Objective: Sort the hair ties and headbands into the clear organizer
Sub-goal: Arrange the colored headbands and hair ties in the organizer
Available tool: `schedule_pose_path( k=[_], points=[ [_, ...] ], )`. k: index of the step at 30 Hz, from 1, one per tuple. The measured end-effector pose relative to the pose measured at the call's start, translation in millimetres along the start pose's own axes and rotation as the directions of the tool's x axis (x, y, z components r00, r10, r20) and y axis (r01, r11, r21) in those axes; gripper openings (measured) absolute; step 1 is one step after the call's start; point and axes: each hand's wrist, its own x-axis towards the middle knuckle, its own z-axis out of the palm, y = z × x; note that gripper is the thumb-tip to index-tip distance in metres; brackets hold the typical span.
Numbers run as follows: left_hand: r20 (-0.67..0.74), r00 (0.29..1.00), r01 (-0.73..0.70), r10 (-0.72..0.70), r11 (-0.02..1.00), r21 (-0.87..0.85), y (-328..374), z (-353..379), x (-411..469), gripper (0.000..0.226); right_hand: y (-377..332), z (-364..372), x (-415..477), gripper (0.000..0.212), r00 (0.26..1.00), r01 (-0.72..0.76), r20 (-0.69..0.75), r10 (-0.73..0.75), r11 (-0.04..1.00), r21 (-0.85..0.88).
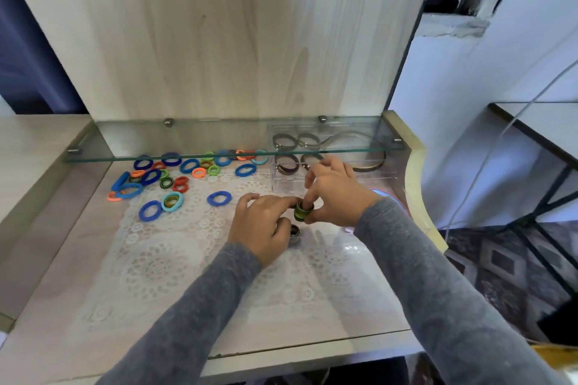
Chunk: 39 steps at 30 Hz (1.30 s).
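Right hand [337, 194], just in front of the clear plastic organizer [286, 185], pinches a short stack of green and dark elastic hair ties [302, 211] between its thumb and curled fingers. The stack is off the mat and upright, at the organizer's front-left corner but outside it.

Left hand [262, 226] is left-front of the organizer, index finger stretched out to the same stack, other fingers curled. Cannot tell if it is gripping or only touching. A small dark hair tie [294, 231] lies on the mat just beside this hand's thumb, in front of the organizer.

Thin dark curved headbands [308, 141] are inside the organizer, several looped in the left compartments. One long band [373, 165] is in the right part.

Loose round fabric hair ties in blue, orange, green, red and teal [187, 172] are scattered left of the organizer. A single blue tie [219, 198] lies between that pile and the hands.

A glass shelf [187, 141] spans above the organizer's back half. White lace mat [175, 259] covers the pale desk [56, 275] in front of and left of the organizer. Grey knit sleeves [438, 275] cover both arms.
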Motion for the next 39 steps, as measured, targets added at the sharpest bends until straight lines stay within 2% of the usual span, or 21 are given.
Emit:
schedule_pose_path(
  k=[7, 11, 14, 20, 24, 31, 34, 39],
  points=[
    [-0.078, 0.994, -0.083, 0.082, 0.997, 0.002, -19, 17, -10, 0.044, 9, 16, 0, 0.017, 0.998, -0.015, 0.064, 0.016, 1.000, -0.016],
    [-0.095, 0.992, -0.085, 0.082, 0.996, -0.029, -19, 18, -10, 0.042, 8, 21, 3, 0.015, 0.994, -0.020, 0.106, 0.022, 1.000, -0.020],
    [-0.098, 0.991, -0.098, 0.093, 0.994, -0.044, -21, 19, -12, 0.041, 7, 21, 4, 0.018, 0.983, -0.025, 0.181, 0.037, 0.997, -0.066],
    [-0.115, 0.988, -0.111, 0.104, 0.992, -0.062, -21, 18, -12, 0.040, 0, 10, 0, 0.045, 0.938, -0.076, 0.327, 0.118, 0.987, -0.139],
    [-0.124, 0.985, -0.132, 0.123, 0.989, -0.070, -19, 17, -12, 0.041, -5, 13, -1, 0.045, 0.926, -0.079, 0.357, 0.121, 0.988, -0.130],
    [-0.099, 0.978, -0.193, 0.182, 0.974, -0.120, -20, 16, -13, 0.039, -6, 18, 0, 0.042, 0.907, -0.105, 0.395, 0.142, 0.988, -0.114],
    [-0.048, 0.970, -0.243, 0.238, 0.961, -0.133, -21, 17, -14, 0.035, -6, 19, -1, 0.040, 0.902, -0.116, 0.406, 0.145, 0.989, -0.097],
    [0.036, 0.959, -0.272, 0.280, 0.951, -0.146, -23, 18, -15, 0.041, -7, 18, -1, 0.037, 0.894, -0.122, 0.422, 0.152, 0.988, -0.099]
  ],
)
